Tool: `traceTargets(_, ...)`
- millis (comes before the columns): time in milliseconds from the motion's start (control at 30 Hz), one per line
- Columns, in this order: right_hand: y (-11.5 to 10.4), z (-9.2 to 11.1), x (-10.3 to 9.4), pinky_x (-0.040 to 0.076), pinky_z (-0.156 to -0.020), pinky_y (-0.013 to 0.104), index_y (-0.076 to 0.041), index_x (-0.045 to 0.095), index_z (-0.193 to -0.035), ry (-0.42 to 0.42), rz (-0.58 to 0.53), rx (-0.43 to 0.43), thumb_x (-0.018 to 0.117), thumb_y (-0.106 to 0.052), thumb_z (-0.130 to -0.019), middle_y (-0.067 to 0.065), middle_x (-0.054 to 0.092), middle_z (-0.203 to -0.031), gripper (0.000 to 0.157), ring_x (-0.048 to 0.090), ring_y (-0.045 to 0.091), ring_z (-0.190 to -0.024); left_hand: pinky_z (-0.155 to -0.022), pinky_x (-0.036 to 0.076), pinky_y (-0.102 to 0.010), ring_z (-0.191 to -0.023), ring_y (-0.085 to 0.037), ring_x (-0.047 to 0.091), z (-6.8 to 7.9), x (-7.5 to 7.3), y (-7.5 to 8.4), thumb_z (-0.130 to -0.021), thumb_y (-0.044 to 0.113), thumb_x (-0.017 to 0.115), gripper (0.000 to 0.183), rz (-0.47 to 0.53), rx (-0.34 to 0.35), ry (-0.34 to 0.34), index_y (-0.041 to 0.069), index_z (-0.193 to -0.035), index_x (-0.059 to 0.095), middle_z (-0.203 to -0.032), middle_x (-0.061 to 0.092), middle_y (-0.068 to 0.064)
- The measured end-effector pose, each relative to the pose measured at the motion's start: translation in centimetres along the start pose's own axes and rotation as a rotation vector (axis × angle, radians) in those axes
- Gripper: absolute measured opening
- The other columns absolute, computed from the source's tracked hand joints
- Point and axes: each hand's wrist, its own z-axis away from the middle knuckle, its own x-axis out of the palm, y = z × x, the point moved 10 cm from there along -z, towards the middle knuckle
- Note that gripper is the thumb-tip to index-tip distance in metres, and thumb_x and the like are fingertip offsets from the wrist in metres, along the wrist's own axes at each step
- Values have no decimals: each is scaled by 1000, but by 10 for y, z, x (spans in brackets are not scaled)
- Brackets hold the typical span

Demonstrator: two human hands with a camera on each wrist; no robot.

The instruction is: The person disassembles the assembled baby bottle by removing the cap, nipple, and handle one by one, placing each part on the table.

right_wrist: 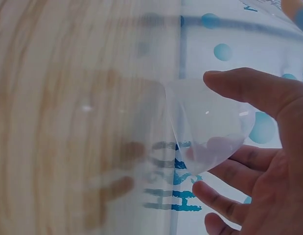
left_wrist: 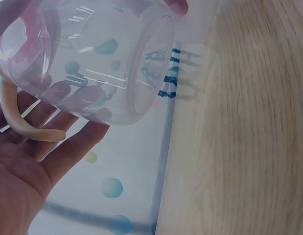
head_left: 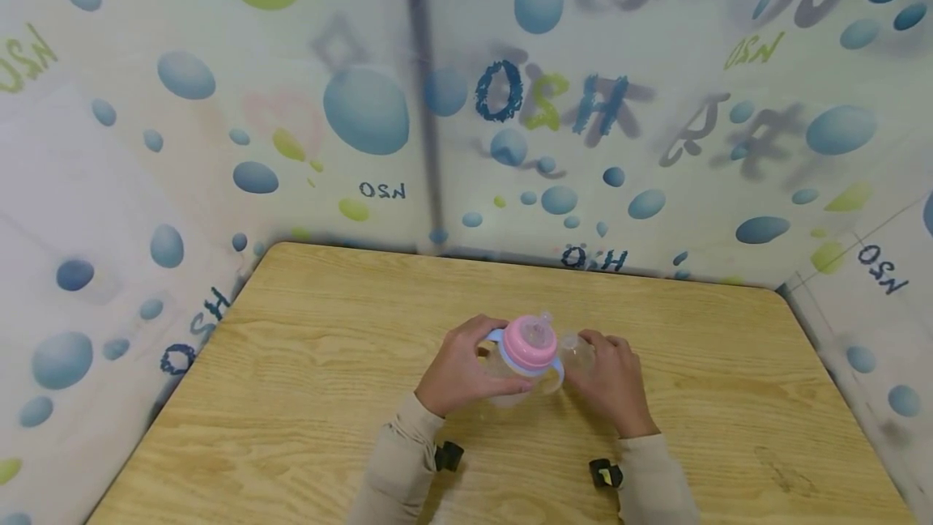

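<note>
A clear baby bottle with a pink collar, a clear teat and pale blue side handles is in my left hand. The fingers and thumb wrap round its sides, and the teat points upward. In the left wrist view the see-through bottle body shows the fingers behind it. Just right of the bottle, my right hand holds a clear dome-shaped cap between thumb and fingers. The right wrist view shows the cap with its wide rim toward the table; whether it touches the wood cannot be told.
A wooden table lies under both hands. Behind it and at both sides stand pale walls printed with blue and green drops and lettering. A small black device sits by the left wrist, another by the right.
</note>
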Motion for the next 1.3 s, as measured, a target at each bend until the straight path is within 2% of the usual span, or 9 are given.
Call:
traceTargets(333, 4, 0, 5, 38, -98, 65, 0, 60, -129, -52, 34, 31, 79, -41, -83, 27, 60, -126, 65, 47, 47, -124, -73, 57, -27, -100, -11, 62, 0, 0, 0, -67, 34, 94, 68, 1, 2, 8, 12, -124, 64, -113, 65, 6)
traceTargets(900, 2, -1, 6, 37, -100, 64, 3, 61, -128, -49, 41, 6, 79, -36, -83, 27, 64, -122, 62, 52, 47, -120, -74, 57, -29, -101, -11, 62, -1, -1, -1, -66, 34, 94, 69, 3, -4, 9, 12, -124, 64, -112, 64, 6)
traceTargets(1100, -11, 1, -8, 36, -100, 68, 4, 59, -132, 15, 24, -46, 77, -37, -85, 28, 61, -127, 65, 51, 47, -122, -73, 57, -28, -101, -12, 63, 0, -4, 1, -66, 33, 94, 69, -7, 20, 26, 10, -124, 64, -113, 65, 4)
traceTargets(1300, -29, 8, -31, 35, -101, 67, 2, 59, -132, 123, -109, -87, 70, -32, -94, 23, 62, -128, 53, 52, 45, -122, -73, 57, -27, -101, -14, 63, 0, -2, 2, -68, 36, 93, 69, -15, 39, 28, 10, -125, 64, -113, 65, 2)
